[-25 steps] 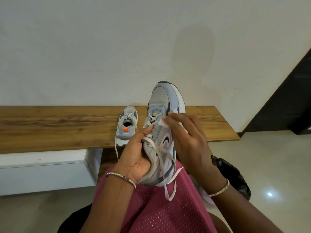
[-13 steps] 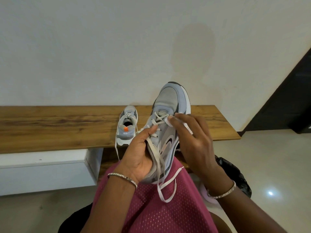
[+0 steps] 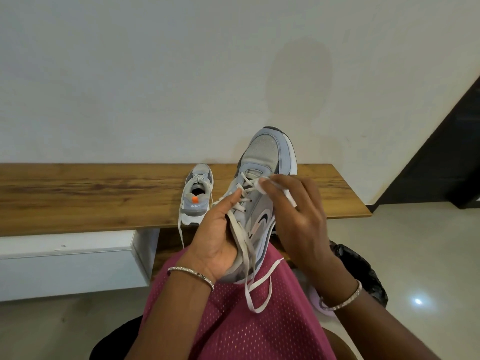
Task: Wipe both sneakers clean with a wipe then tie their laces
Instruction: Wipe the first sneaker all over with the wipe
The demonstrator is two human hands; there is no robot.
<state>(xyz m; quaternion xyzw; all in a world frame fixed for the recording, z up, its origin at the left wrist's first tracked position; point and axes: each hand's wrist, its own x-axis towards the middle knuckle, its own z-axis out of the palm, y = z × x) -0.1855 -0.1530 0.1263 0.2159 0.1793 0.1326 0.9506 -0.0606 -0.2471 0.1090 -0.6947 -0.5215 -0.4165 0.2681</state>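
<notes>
Head view shows a seated person working over a pink mesh-covered lap (image 3: 241, 315). The left hand (image 3: 215, 240) is closed around the heel end of a grey sneaker (image 3: 262, 193), thumb pressed along the lace side, so the shoe stands propped with its toe tipped up toward twelve o'clock; that hold steadies it and turns the tongue and eyelets up to be cleaned. The right hand (image 3: 298, 216), at three o'clock of the shoe, pinches a small white wipe (image 3: 261, 187) between its fingertips and presses it on the upper lacing. The wiping step looks to be in hand, with tying yet to come, since the loose laces (image 3: 255, 281) trail down over the lap.

At ten o'clock from the held shoe, the second sneaker (image 3: 196, 196) sits on a wooden bench (image 3: 91, 198), heel toward the person, one lace hanging over the front edge; it is parked within reach for its turn. Below the bench a white cabinet (image 3: 67, 263) stands on a pale glossy floor (image 3: 428, 255). At four o'clock lies something black and crinkled (image 3: 361, 271), possibly a plastic bag. A plain white wall (image 3: 155, 74) fills the background.
</notes>
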